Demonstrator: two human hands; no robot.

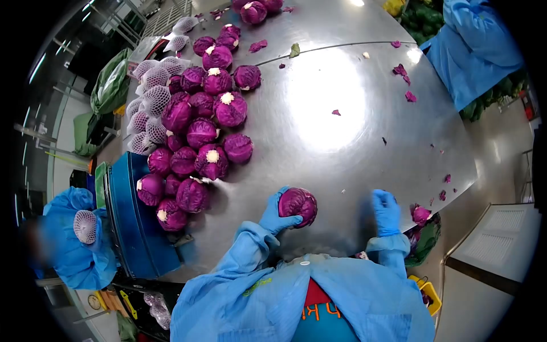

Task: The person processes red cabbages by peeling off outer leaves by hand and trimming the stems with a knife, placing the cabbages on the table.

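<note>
My left hand (276, 214), in a blue glove, is closed around the left side of a red cabbage (298, 206) at the near part of the metal table (273, 154). To its right, my gloved right hand (387, 213) is raised near the table's front edge with its fingers curled in. Whether anything is inside those fingers is hidden. A purple cabbage piece (420, 214) lies at the table corner, right of that hand.
Several red cabbages (202, 133) are heaped on the left, beside white foam nets (155, 101) and a blue bin (128, 214). One person in blue (80, 239) is at the left, another sleeve (476, 45) at upper right. A green bag (427, 239) hangs below the right corner.
</note>
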